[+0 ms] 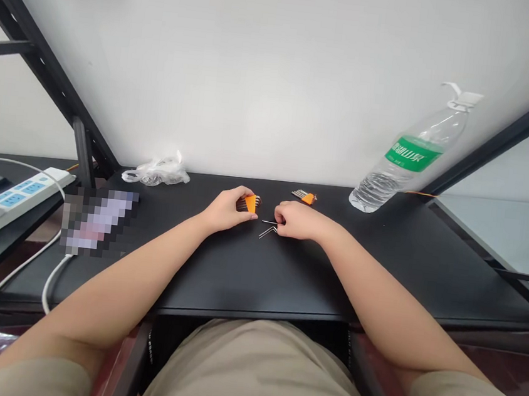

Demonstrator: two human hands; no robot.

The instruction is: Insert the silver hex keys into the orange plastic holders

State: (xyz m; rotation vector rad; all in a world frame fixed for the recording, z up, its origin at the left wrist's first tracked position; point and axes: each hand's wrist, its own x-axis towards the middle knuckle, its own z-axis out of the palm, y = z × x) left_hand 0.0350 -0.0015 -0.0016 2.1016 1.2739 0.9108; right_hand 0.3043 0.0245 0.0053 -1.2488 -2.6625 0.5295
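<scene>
My left hand (pixel 229 209) is closed around an orange hex key holder (pixel 250 204) with several metal keys in it, thumb and fingers on its sides. To the right, my right hand (pixel 294 220) is closed, fingers curled, with a thin metal hex key (pixel 269 222) sticking out leftward from it. Just below that hand, bent loose hex keys (pixel 267 230) lie on the black table (pixel 256 279). Behind my right hand lies a second orange holder (pixel 309 198) with several keys in it.
A large clear water bottle (pixel 413 152) with a green label stands at the back right. A crumpled plastic bag (pixel 158 170) lies at the back left. Further left are a blurred phone-like device (pixel 98 223), a white cable (pixel 51 276) and a power strip (pixel 13 200). Black metal frames (pixel 85 147) flank the table.
</scene>
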